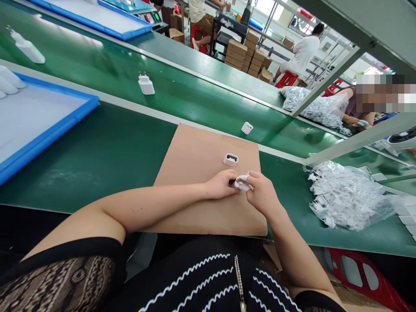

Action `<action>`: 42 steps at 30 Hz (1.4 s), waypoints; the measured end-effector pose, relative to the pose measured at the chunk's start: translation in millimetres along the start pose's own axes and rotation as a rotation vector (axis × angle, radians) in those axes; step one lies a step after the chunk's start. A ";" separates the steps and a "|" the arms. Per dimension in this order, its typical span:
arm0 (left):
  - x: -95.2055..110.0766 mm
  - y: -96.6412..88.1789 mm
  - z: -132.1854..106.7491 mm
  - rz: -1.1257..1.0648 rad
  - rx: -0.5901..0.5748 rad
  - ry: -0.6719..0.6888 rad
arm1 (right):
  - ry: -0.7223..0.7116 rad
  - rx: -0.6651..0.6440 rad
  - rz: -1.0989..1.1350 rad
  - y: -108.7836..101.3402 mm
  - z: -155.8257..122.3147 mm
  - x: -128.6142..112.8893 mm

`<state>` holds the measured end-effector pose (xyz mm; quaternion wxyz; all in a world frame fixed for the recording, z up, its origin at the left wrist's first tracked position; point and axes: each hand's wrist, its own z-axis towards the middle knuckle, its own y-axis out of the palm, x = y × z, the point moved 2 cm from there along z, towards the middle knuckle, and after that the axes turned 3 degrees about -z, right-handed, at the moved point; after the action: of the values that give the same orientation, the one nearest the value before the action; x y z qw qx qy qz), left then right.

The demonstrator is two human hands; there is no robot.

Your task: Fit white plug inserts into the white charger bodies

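Note:
Over the brown cardboard sheet (195, 151) my two hands meet. My right hand (264, 195) pinches a crumpled white cloth (242, 182), which looks thin and soft. My left hand (222, 184) is closed at the cloth's other side; its fingers curl round something that I cannot make out, partly covered by the cloth. Just beyond my hands, a white charger housing (230, 160) stands on the cardboard with its dark inside facing up. Further off, a small white housing (247, 128) rests on the green belt.
A white plug charger (146, 85) and another white charger with prongs (29, 48) lie on the belt (195, 97). To the left is a blue-rimmed tray (48, 138). At right sits a clear bag of white parts (344, 199), beside a slanting metal post (360, 141). A co-worker's hand (352, 121) shows beyond.

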<state>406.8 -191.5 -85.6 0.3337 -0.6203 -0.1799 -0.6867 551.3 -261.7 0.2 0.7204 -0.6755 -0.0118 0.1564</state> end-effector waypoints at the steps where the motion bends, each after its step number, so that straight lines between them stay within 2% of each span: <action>1: -0.2 0.2 0.0 -0.003 -0.003 0.001 | 0.021 -0.021 0.023 -1.9 2.3 -0.3; 4: -1.7 0.5 0.2 0.000 0.010 0.009 | 0.063 -0.055 0.112 -5.9 9.1 0.4; 8: -4.4 0.7 0.5 0.009 0.024 0.004 | 0.085 -0.018 0.158 -2.0 9.4 3.0; 13: -4.1 2.4 -1.5 0.052 -0.005 0.055 | 0.128 0.153 0.134 24.6 -10.5 4.7; 16: -4.4 2.9 -4.7 0.099 -0.011 0.068 | 0.097 0.265 0.332 43.5 -23.5 17.8; 17: -5.1 2.8 -5.7 0.109 -0.014 0.059 | 0.121 0.307 0.375 46.9 -28.2 28.3; 19: -6.9 2.4 -7.7 0.116 -0.014 0.038 | 0.279 0.405 0.347 46.9 -41.2 60.2; 23: -9.2 2.5 -10.2 0.123 -0.006 0.033 | 0.771 0.562 0.123 25.3 -86.1 148.5; 25: -9.1 3.3 -10.3 0.141 -0.009 0.033 | 0.997 0.573 0.064 12.0 -110.4 191.3; 27: -7.9 4.2 -9.9 0.158 -0.015 0.034 | 1.161 0.541 0.021 0.3 -128.1 226.4; 29: -5.8 4.8 -9.4 0.171 -0.024 0.036 | 1.270 0.508 -0.023 -11.0 -137.1 253.2; 32: -2.5 5.2 -9.1 0.185 -0.035 0.041 | 1.384 0.503 -0.106 -29.5 -139.5 280.0; 34: -1.0 5.0 -9.2 0.186 -0.041 0.042 | 1.413 0.520 -0.159 -42.0 -138.1 290.0; 36: 0.1 4.7 -9.3 0.178 -0.051 0.043 | 1.368 0.533 -0.206 -51.4 -135.2 293.5; 39: 1.0 4.3 -9.2 0.167 -0.070 0.041 | 1.174 0.506 -0.248 -53.9 -125.3 287.5; 42: -0.1 4.4 -8.5 0.151 -0.076 0.046 | 0.981 0.431 -0.245 -43.0 -109.4 275.0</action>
<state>403.6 -200.2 -87.8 0.3647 -0.6284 -0.0988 -0.6799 846.7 -303.1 -20.7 0.7764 -0.5002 0.2790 -0.2629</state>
